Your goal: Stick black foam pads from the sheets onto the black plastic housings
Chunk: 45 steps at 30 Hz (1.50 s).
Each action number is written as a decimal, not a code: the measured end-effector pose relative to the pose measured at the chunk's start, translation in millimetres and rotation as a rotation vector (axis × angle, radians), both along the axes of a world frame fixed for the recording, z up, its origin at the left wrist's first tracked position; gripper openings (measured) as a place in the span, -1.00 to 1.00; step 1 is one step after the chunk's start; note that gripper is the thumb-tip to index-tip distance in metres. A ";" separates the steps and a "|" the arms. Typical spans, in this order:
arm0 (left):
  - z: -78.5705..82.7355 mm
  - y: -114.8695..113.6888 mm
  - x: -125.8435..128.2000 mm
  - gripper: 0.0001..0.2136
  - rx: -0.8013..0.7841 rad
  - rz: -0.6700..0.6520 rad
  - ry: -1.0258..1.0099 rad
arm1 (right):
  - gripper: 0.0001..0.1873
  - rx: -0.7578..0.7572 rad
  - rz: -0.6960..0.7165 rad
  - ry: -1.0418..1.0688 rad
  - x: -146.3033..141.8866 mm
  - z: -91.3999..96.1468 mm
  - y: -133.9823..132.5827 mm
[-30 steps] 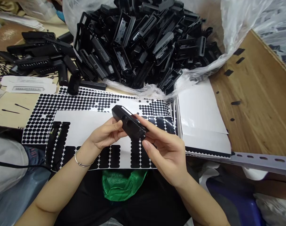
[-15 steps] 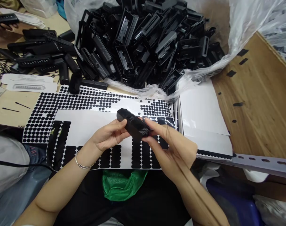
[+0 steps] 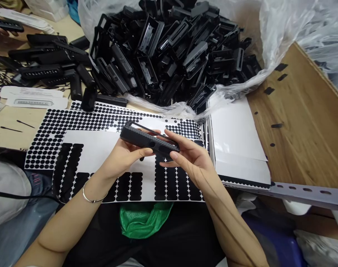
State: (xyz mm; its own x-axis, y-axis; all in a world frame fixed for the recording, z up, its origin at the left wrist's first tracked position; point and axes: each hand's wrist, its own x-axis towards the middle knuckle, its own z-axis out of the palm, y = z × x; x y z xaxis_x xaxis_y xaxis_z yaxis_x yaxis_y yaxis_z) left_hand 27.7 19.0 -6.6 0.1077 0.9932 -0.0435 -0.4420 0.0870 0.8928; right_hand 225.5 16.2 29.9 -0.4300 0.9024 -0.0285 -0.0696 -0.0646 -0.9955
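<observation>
A long black plastic housing [image 3: 142,139] with a textured side and an open slot along its top is held between both hands above the sticker sheets. My left hand [image 3: 124,155] is closed on its left end, the thumb lying along the lower edge. My right hand [image 3: 189,157] grips the right end, thumb on the near side and fingers behind. Under the hands lies a white sheet of black oval stickers [image 3: 130,185], partly peeled. Behind it is a sheet of black round stickers [image 3: 49,139], with gaps among the dots.
A big plastic-lined heap of black housings [image 3: 169,52] stands at the back. More black parts [image 3: 46,55] lie at the back left, near another person's hand [image 3: 5,31]. White paper sheets [image 3: 235,137] and a wooden board [image 3: 299,129] are on the right.
The housing has been turned in my hands, so its long side and open slot now show. Its left end has shifted left, and both hands have changed their hold.
</observation>
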 end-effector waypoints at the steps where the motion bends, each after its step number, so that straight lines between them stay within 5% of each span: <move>1: -0.4 0.5 -0.4 -0.66 0.009 0.008 0.033 | -0.52 -0.014 0.000 0.001 -0.5 -0.3 -0.1; 13: 4.4 -6.2 -3.0 -0.72 0.253 -0.023 0.257 | -0.71 0.129 -0.172 -0.047 -8.8 -5.9 -12.4; 22: 7.5 -7.6 -0.9 -0.73 0.402 -0.018 0.191 | -0.77 0.227 -0.275 -0.069 -15.7 0.0 -19.9; 29: -4.9 -5.5 3.0 -0.72 0.241 -0.072 0.007 | -0.69 0.230 -0.169 -0.193 -7.2 15.1 -18.0; 31: -4.1 -5.6 4.8 -0.73 0.162 -0.081 -0.043 | -0.64 0.358 -0.154 -0.300 -3.1 18.7 -16.3; 37: 3.9 -5.5 3.2 -0.71 0.065 -0.109 -0.019 | -0.72 1.105 -0.234 -0.691 7.7 18.7 -8.0; 45: 0.7 -2.5 -2.7 -0.68 0.022 -0.115 0.102 | -0.75 1.198 -0.058 -0.714 7.4 9.0 -1.4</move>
State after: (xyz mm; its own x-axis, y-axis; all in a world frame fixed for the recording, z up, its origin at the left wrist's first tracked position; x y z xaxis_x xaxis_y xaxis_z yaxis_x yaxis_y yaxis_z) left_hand 25.0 16.5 -5.9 0.2170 0.9754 -0.0386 -0.3369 0.1120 0.9348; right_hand 232.9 14.8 38.9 -0.6119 0.5494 0.5690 0.4972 0.8266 -0.2635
